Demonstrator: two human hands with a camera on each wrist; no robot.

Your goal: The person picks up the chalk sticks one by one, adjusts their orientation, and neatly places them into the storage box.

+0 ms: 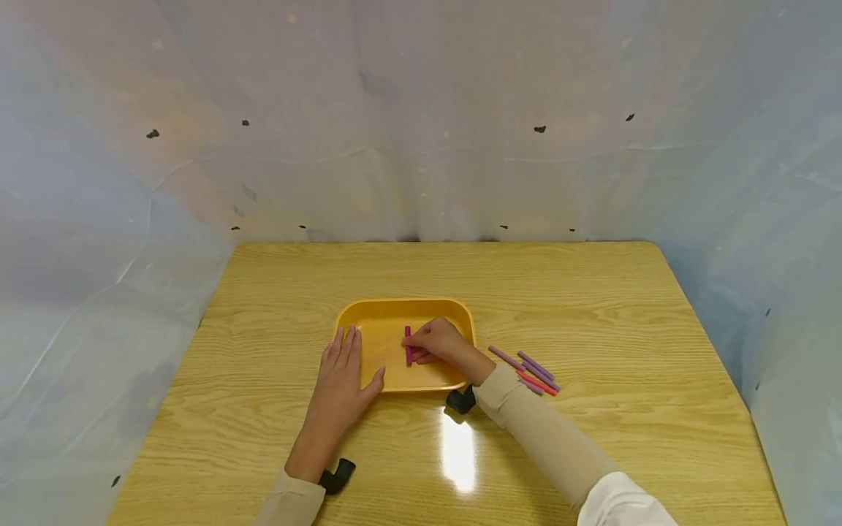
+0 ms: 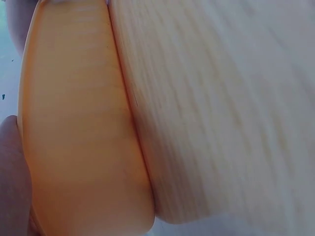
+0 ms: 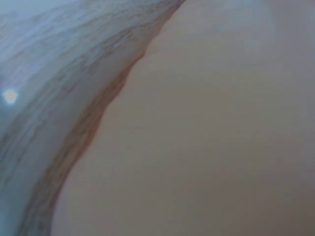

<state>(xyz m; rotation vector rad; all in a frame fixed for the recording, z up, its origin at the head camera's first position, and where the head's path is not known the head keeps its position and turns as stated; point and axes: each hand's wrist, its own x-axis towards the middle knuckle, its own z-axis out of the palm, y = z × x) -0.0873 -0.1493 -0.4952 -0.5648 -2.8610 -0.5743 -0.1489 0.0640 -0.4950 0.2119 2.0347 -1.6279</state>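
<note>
The left hand (image 1: 340,387), fingers extended, rests on the left end of the yellow tray (image 1: 381,343); inside it, the right hand (image 1: 444,341) pinches a magenta stick (image 1: 408,353). Placing seems in hand; next calls for a gentle release.

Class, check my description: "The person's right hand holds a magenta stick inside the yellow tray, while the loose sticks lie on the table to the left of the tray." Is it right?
Not quite: the head view shows the loose sticks to the right of the yellow tray. The right hand does hold a magenta stick inside it.
</note>
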